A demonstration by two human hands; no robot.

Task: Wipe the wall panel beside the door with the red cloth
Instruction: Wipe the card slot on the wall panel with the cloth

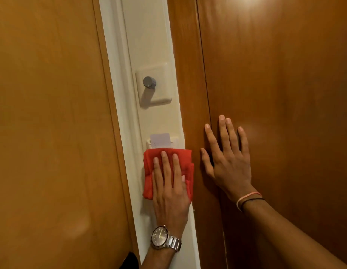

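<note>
A narrow cream wall panel (149, 41) runs up the middle of the view between two brown wooden surfaces. My left hand (169, 189), with a metal watch on its wrist, lies flat on a folded red cloth (148, 183) and presses it against the panel, just below a card-holder switch. My right hand (227, 158) rests flat with its fingers spread on the wooden door (275, 94) to the right of the panel and holds nothing.
A switch plate with a grey round knob (149, 82) sits higher on the panel. A white key card (160, 139) stands in its wall slot right above the cloth. Brown wood (48, 123) fills the left side.
</note>
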